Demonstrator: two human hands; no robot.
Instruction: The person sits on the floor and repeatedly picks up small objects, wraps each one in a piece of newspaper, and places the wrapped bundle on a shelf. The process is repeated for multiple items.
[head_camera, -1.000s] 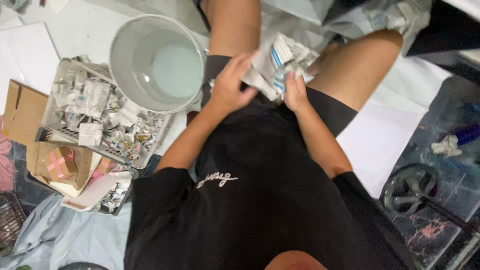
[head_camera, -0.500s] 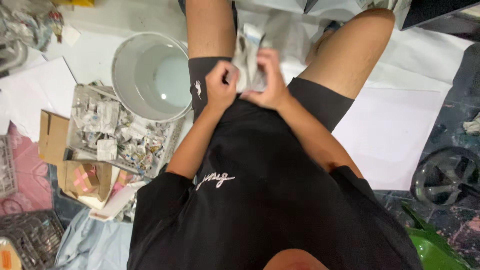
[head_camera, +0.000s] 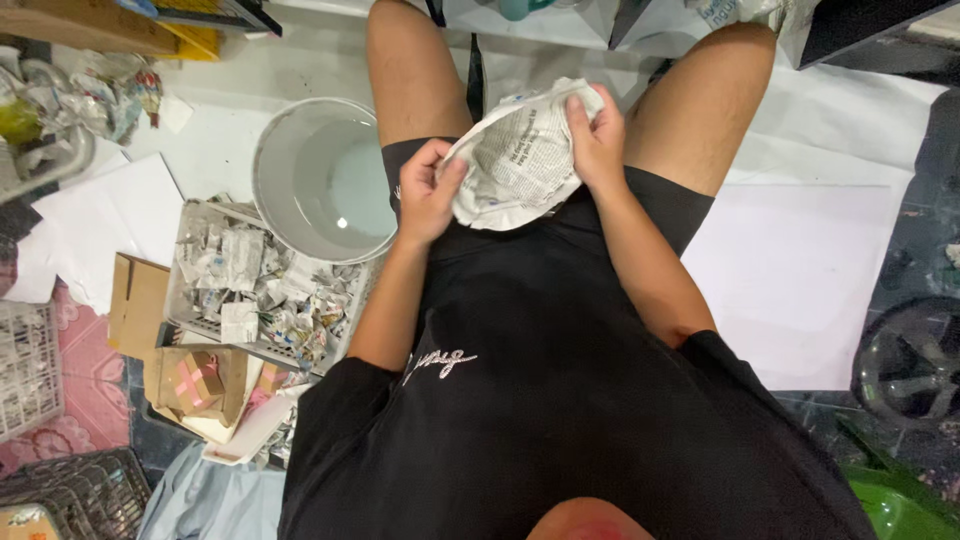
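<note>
A: Two hands on one sheet. The left hand (head_camera: 425, 195) pinches the lower edge of the crumpled newspaper sheet (head_camera: 515, 160), thumb and fingers clamped on the paper, while the right hand (head_camera: 597, 135) grips the upper corner at about one o'clock from the sheet's middle, fingers curled shut over it.

B: And the sheet itself?

A: Held over the lap, between the bare thighs, bowed into a shallow cup.

B: What sits around it?

A: A grey bucket (head_camera: 275, 190) holding pale liquid lies at nine o'clock from the paper, just beside the left knee. At seven o'clock is a wire tray (head_camera: 185, 325) heaped with folded newsprint pieces (head_camera: 240, 275), and below that a small cardboard box (head_camera: 195, 380). A white sheet on the floor (head_camera: 800, 280) spreads out at four o'clock.

B: Any risk you see?

A: I'd judge tearing the likeliest trouble: both grips pull on thin paper from opposite edges, so a hard tug could rip it. The bucket is also near the left elbow; a careless swing could tip it and wet the tray's pieces.
</note>
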